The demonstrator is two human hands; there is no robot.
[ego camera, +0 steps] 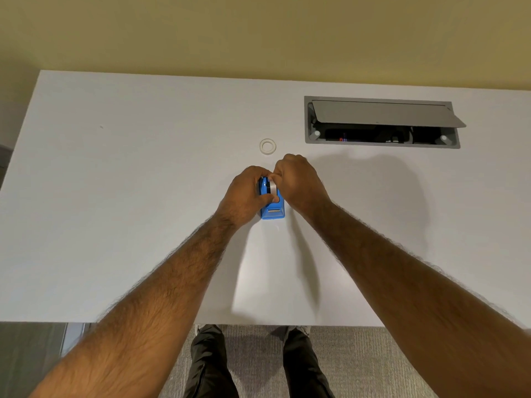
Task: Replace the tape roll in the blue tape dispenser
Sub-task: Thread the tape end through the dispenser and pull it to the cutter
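Blue tape dispenser standing mid-bench, clamped in the left hand grip. Right hand grip pinched on the tape roll seated in the dispenser's top. Empty tape ring flat just beyond, toward the far edge, apart from both hands.

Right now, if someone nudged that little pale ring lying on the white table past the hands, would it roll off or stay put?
The small pale ring lies flat on the white table, so a nudge would probably slide it rather than roll it. It looks thin and hollow, so likely very light. Stood on edge, it might well roll.
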